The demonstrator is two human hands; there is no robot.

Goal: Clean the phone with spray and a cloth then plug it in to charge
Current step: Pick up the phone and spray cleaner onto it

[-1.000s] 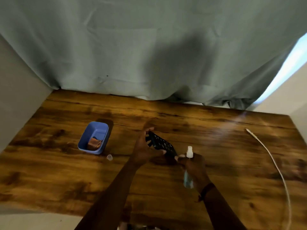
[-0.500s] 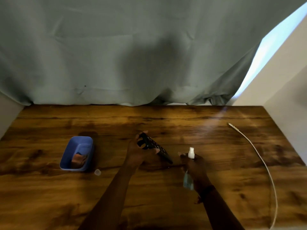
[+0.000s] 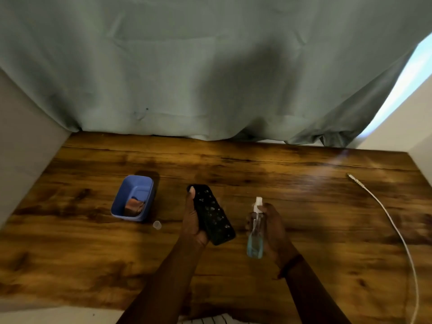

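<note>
My left hand (image 3: 192, 218) holds a black phone (image 3: 214, 215) above the middle of the wooden table (image 3: 315, 206), thumb on its top corner, its patterned face turned up. A clear spray bottle (image 3: 255, 232) with blue liquid and a white nozzle stands upright in my right hand (image 3: 273, 230), just right of the phone and apart from it. A brownish cloth (image 3: 134, 205) lies folded inside a blue tub (image 3: 126, 190) to the left. The white charging cable (image 3: 392, 228) runs along the right side, its plug end lying at the far right.
A small clear cap (image 3: 157, 224) sits on the table between the tub and my left hand. A grey-green curtain (image 3: 187, 78) hangs behind the far edge. Walls close in on the left and right sides.
The phone has tilted flatter, face up, in my left hand. The bottle has drawn slightly away from it to the right. The camera view has shifted.
</note>
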